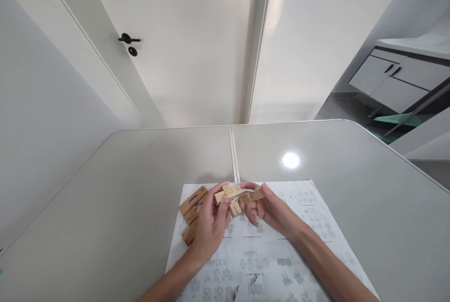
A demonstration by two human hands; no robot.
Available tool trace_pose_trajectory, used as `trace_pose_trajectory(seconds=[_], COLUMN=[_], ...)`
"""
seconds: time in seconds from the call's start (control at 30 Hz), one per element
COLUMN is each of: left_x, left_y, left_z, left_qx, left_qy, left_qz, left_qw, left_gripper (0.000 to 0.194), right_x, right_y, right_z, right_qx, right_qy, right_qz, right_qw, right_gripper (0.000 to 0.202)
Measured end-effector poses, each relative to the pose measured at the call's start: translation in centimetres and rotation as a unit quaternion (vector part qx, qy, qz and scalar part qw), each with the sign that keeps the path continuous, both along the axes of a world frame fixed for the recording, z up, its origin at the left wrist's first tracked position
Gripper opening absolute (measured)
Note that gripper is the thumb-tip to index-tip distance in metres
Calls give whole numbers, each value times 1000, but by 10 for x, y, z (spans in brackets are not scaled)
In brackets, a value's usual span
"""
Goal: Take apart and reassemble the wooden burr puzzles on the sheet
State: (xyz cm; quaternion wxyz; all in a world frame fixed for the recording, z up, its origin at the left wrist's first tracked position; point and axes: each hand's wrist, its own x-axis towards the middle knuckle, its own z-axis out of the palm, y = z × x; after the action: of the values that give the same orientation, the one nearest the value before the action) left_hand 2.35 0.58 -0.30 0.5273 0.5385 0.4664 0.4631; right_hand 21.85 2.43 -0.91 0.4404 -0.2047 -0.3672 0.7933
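Note:
My left hand (211, 222) is closed around a few light wooden puzzle pieces (227, 190) fitted crosswise into each other. One piece (235, 208) of that group points down toward me and bears a dark mark on its end. Just to the right, my right hand (269, 208) pinches a notched wooden puzzle piece (258, 193) between thumb and fingers, close beside the joined group. Whether the two touch is hard to make out. Several browner notched wooden pieces (193, 200) lie to the left, partly hidden by my left hand; one shows a number 2.
A large white sheet (260, 255) printed with diagrams lies under my hands on the grey table (123, 208). A seam (234, 152) runs across the table's far half. Beyond stand a white door with a black handle (129, 38) and, far right, a white cabinet (397, 74).

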Motion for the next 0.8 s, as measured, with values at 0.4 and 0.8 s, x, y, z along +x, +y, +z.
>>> trace_pose_trajectory(seconds=[0.4, 0.8], left_x=[2, 6], left_y=[-4, -6], left_z=[7, 14], left_qx=[-10, -24], left_qy=[-37, 5], left_qz=[-88, -51], left_qw=[995, 998], left_gripper=[50, 64], right_x=[6, 6], right_y=[0, 1], right_z=[7, 0], right_qx=[-73, -60], right_qy=[53, 64], right_qz=[11, 7], right_qw=[996, 996], right_gripper=[63, 61])
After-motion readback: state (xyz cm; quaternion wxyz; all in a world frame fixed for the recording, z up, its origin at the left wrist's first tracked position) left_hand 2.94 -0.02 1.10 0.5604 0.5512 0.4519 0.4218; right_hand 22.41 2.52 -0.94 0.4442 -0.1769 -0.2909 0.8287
